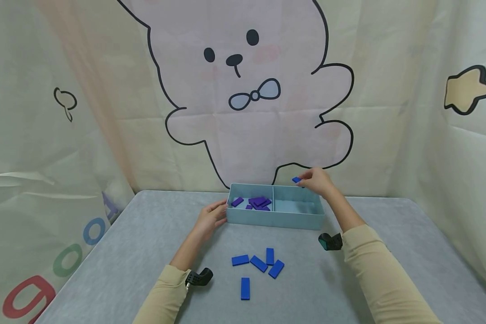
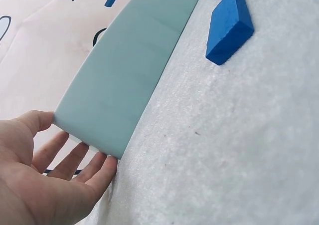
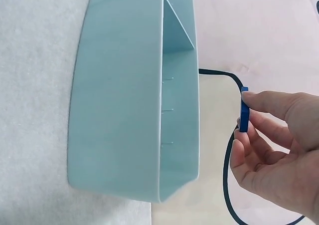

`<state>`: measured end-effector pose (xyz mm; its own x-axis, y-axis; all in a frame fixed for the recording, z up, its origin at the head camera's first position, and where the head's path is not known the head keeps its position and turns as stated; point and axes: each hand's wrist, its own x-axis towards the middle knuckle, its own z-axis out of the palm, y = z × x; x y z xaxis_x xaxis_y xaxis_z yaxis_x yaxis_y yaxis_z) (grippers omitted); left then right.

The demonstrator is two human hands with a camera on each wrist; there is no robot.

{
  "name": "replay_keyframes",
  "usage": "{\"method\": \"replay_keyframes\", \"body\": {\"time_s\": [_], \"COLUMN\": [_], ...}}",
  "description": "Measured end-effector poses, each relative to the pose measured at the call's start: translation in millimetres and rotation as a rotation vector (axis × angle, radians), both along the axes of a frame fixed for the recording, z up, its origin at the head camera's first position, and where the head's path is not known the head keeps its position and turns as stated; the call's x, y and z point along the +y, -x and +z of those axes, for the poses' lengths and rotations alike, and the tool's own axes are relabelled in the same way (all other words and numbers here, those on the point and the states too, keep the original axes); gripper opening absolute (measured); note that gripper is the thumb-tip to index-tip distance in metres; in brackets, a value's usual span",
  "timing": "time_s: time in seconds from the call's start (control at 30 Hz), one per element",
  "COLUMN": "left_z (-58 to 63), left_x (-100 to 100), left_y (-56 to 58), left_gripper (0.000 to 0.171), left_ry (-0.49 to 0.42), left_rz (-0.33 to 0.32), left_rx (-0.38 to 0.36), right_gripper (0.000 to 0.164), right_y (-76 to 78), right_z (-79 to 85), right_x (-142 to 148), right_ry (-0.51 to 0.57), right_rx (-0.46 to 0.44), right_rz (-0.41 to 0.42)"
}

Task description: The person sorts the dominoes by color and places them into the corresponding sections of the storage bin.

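A light teal box with one divider stands at the table's back. Purple blocks lie in its left compartment; the right compartment shows no blocks. My left hand touches the box's left end, its fingertips against the end wall in the left wrist view. Above the right compartment's back edge, my right hand pinches a blue rectangular block between thumb and fingers, apart from the box.
Several blue blocks lie on the grey table in front of the box, one of them nearer the front edge. A printed cloth backdrop hangs behind the table and along both sides.
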<state>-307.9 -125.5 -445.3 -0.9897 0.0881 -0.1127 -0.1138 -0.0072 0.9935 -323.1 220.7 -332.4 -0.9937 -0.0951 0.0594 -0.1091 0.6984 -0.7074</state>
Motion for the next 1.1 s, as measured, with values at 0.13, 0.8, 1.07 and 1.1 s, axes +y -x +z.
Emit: {"method": "replay_keyframes", "body": {"time_s": [0.13,0.8,1.07,1.1], "left_z": [0.0,0.3,1.2,1.2], "left_x": [0.3,0.1,0.0,0.0], "left_y": [0.6,0.8,-1.4,-1.4], "left_gripper": [0.047,0.048,0.049,0.049], "left_ry": [-0.007,0.004,0.007,0.009], "left_rz": [0.003,-0.008,-0.019,-0.018], "left_rx": [0.0,0.014,0.026,0.027], "right_gripper": [0.037,0.045,0.043,0.043], "right_y": [-0.2,-1.2,-9.4,-10.5], "right_z": [2.0,1.4,-1.2,-1.7], "right_x": [1.5,6.8,7.5,7.6], "right_ry": [-0.008,-0.02,0.021,0.029], "right_rx": [-0.001,-0.029,-0.011,-0.01], "right_rz": [-0.005,0.019,0.013,0.013]}}
